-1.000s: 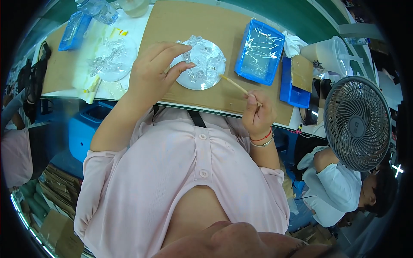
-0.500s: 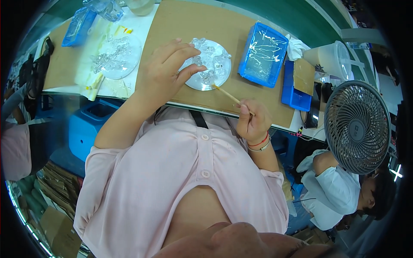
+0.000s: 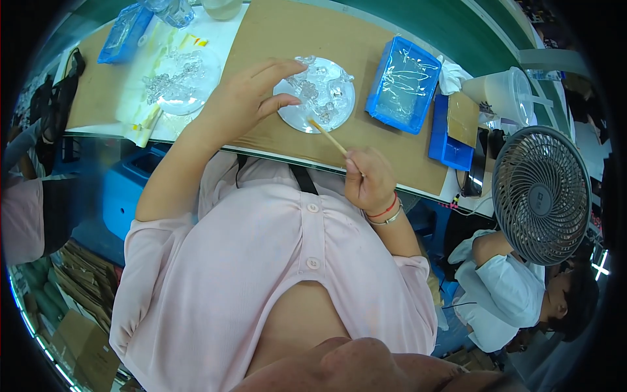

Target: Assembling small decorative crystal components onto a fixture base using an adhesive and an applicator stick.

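A round, clear-looking plate (image 3: 297,121) lies on the brown board, with several small clear, glassy pieces (image 3: 336,93) on it. My left hand (image 3: 251,95) is at the plate's left side. Its thumb and fingers are spread apart around some clear pieces, and I see no firm grip on any of them. Between the thumb and fingers of my right hand (image 3: 371,175) is a thin wooden stick (image 3: 331,138). The stick slants up and left, and its darker tip is over the plate's near edge, close to the pieces.
Right of the plate stands a blue tray (image 3: 403,85) with clear film. Beyond it are a smaller blue bin (image 3: 449,154), a translucent tub (image 3: 499,91) and a grey fan (image 3: 542,196). A second plate of clear pieces (image 3: 183,81) is at left. A person (image 3: 503,281) sits at lower right.
My right hand and the stick have moved left and slightly up, bringing the tip farther over the plate. My left hand has shifted a little left, its thumb drawn back.
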Available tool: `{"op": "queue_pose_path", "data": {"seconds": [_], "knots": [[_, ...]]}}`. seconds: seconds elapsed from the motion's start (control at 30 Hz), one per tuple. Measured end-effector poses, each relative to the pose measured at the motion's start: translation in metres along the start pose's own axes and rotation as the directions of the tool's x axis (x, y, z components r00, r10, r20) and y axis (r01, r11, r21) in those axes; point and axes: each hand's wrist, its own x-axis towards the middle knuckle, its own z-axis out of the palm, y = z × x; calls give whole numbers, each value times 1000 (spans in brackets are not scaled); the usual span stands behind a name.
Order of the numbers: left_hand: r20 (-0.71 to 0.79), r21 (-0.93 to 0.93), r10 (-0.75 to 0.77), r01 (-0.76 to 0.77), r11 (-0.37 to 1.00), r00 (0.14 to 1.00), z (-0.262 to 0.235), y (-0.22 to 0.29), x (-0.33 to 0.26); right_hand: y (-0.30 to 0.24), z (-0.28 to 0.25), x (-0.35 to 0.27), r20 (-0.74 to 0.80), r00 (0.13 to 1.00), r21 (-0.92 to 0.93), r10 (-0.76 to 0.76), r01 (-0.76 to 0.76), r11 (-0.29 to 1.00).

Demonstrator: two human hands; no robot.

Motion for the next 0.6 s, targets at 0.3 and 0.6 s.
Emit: {"op": "queue_pose_path", "data": {"seconds": [0.3,0.6], "knots": [[-213,65,80,-67,996,974,16,6,-10,0,-10,-7,-29,999,23,33,-32,999],[-240,70,101,-87,994,965,28,22,-10,-3,-15,-11,-100,993,-43,67,-71,997]]}}
